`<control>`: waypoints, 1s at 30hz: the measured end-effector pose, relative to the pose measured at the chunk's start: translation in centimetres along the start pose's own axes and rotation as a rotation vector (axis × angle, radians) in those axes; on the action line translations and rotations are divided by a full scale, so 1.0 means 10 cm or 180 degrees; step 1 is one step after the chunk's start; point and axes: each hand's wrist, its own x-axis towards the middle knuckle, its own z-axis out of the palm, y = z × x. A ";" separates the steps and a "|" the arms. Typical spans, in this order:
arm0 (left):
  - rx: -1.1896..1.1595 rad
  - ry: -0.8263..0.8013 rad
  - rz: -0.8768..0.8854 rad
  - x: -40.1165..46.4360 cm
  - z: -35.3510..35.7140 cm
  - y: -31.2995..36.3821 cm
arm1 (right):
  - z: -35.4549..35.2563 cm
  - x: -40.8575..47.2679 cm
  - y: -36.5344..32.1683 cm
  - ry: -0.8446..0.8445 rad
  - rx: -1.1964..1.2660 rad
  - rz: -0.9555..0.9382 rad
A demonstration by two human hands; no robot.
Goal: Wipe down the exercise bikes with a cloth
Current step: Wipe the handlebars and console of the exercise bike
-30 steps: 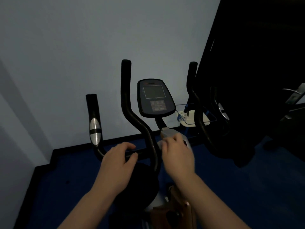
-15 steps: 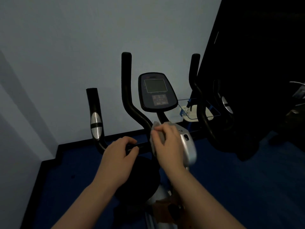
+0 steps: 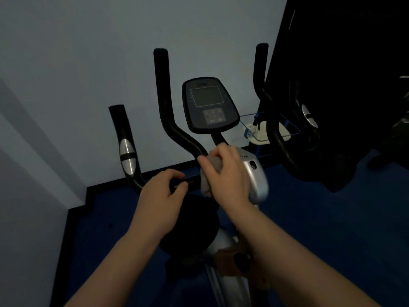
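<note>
Grey cloth (image 3: 211,173) is clutched in the right hand (image 3: 230,176) and pressed against the exercise bike (image 3: 210,105) where the handlebar meets the silver stem. Just left of that grip, the crossbar is gripped by the curled left hand (image 3: 161,200).

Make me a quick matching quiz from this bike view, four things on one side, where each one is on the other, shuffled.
Things:
1. cloth
2. left hand
3. screen
4. silver grip pad

Places:
A. on the outer left handlebar
B. under the right hand
C. gripping the crossbar
D. top of the centre post

Pairs: 1-B, 2-C, 3-D, 4-A
</note>
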 end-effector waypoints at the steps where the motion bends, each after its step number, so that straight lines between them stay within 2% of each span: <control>1: -0.0018 0.0001 -0.0004 0.00 -0.01 0.00 | -0.04 -0.10 0.03 -0.0089 0.0068 -0.0070; 4: -0.0042 -0.0001 -0.0015 0.00 0.00 0.00 | -0.13 -0.48 0.20 -0.0121 0.0588 -0.0014; 9: -0.0124 0.0027 -0.0005 0.00 0.00 -0.01 | -0.03 -1.05 0.32 -0.0275 0.1464 0.0507; 11: -0.0063 0.0021 0.0018 0.00 0.00 -0.01 | 0.01 -0.86 0.25 -0.0044 0.1184 0.0469; 14: -0.0069 0.0020 0.0023 0.00 0.00 -0.01 | 0.02 -0.32 0.13 0.0197 0.0446 0.0067; 17: -0.0049 0.0007 -0.0013 0.01 0.00 -0.01 | 0.00 0.04 0.06 -0.0140 -0.0003 -0.0123; 20: -0.0089 -0.0019 -0.0022 0.00 -0.01 0.00 | -0.31 0.16 0.19 -0.0560 0.0422 0.0127; 22: -0.0129 0.0009 -0.0038 -0.01 -0.01 0.00 | -0.54 0.15 0.28 -0.1166 0.0599 0.0015; 24: -0.0110 0.0018 -0.0038 0.00 0.00 -0.01 | -0.58 0.09 0.27 -0.1631 0.0401 -0.0238; 25: -0.0097 0.0003 -0.0037 0.00 0.00 -0.01 | -0.50 0.05 0.26 -0.1563 0.0252 -0.0395; 26: -0.0097 -0.0006 -0.0043 0.00 0.00 -0.01 | -0.39 0.00 0.24 -0.1270 0.0161 -0.0480; 30: -0.0090 -0.0017 -0.0050 -0.01 -0.01 0.00 | -0.07 -0.23 0.14 0.0466 -0.0006 -0.0334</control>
